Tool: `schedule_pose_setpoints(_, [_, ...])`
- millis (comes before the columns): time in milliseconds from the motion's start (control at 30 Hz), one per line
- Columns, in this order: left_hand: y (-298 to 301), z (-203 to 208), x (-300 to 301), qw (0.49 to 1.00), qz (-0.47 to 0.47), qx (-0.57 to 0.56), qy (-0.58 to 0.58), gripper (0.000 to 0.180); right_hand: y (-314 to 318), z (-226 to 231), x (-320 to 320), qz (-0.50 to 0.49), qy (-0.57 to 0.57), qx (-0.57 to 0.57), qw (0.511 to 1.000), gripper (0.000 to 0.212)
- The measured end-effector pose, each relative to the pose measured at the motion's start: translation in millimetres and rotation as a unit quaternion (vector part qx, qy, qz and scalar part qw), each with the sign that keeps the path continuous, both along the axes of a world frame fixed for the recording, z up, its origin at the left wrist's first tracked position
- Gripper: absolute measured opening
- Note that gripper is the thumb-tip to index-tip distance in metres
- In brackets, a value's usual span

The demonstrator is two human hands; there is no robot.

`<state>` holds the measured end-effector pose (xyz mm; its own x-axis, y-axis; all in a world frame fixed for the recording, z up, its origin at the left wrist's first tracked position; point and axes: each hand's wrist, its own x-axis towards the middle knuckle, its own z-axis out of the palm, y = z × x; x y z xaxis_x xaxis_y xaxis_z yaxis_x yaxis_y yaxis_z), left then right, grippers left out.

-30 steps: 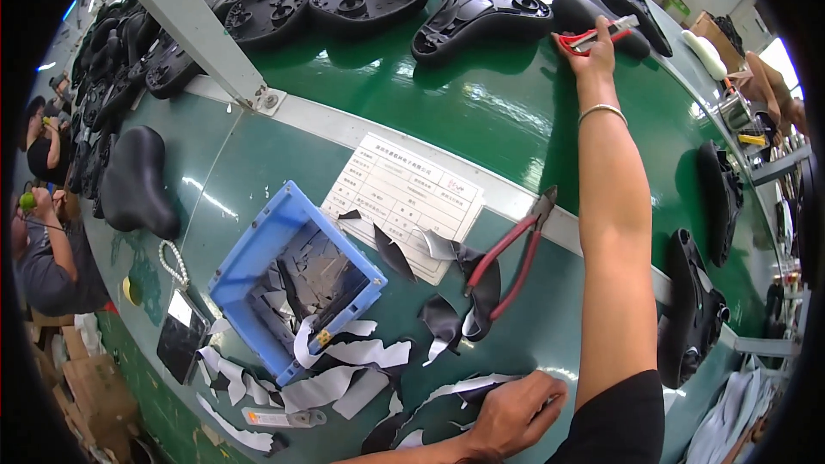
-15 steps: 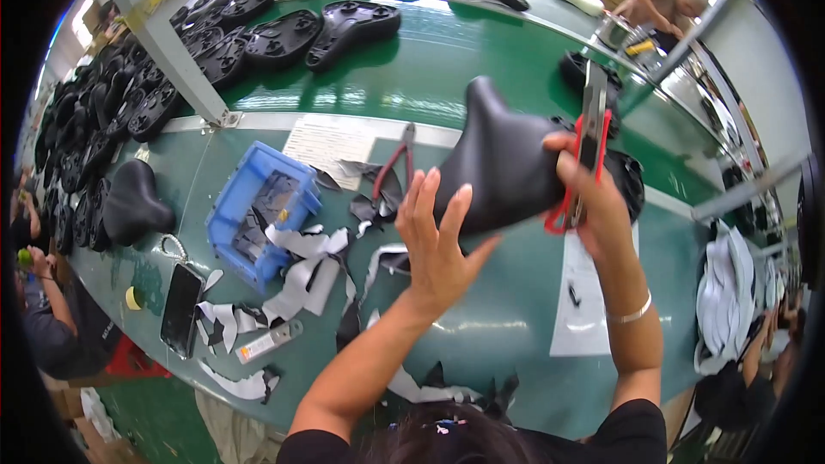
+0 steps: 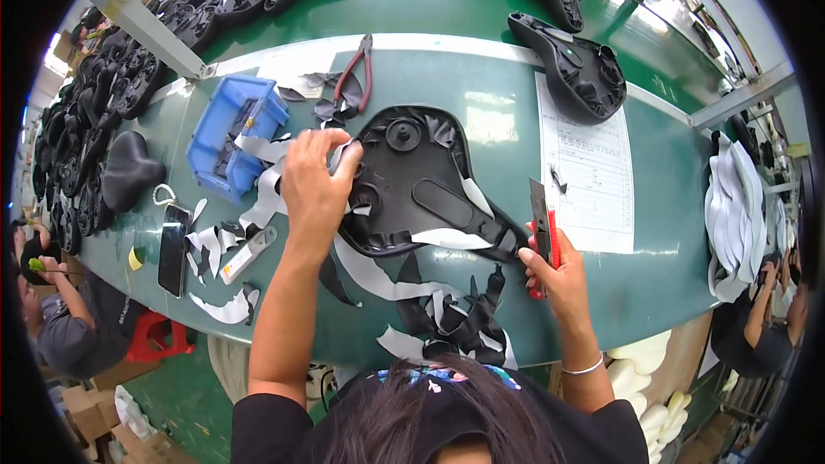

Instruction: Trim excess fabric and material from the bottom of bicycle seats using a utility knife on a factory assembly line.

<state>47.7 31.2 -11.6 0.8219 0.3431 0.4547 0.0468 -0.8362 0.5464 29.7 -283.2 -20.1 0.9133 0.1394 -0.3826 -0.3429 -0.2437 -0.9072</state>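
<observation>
Left hand (image 3: 314, 185) arches over the upturned saddle (image 3: 421, 185), fingers pinching its edge; right hand (image 3: 557, 271) grips a red knife (image 3: 543, 228) upright.

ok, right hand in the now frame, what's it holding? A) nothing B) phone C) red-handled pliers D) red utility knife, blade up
D: the right hand is closed around a red utility knife with its blade pointing up, next to the narrow end of the upturned black saddle; the red-handled pliers lie untouched farther up the table.
</observation>
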Motion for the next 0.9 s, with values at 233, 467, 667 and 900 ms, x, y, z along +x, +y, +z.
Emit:
schedule_pose_setpoints(233, [-116.0,-3.2,-8.8,0.979,-0.089,0.113,0.147,0.047,3.4,-0.3,-22.2,0.029,-0.022,-0.017,0.999,0.045])
schedule_pose_setpoints(467, [-101.6,-4.1,-23.2,0.972,-0.144,-0.119,0.141,0.020,8.3,14.5,-1.6,0.155,-0.353,-0.160,0.909,0.053])
schedule_pose_setpoints(667, [-99.3,-7.8,-24.0,0.970,-0.164,-0.133,0.118,0.016,27.4,44.8,12.9,0.316,-0.389,-0.349,0.792,0.059])
schedule_pose_setpoints(900, [-74.6,-0.9,-17.6,0.791,-0.178,-0.575,0.107,0.017,-25.8,50.2,-19.6,0.359,-0.279,-0.335,0.826,0.057])
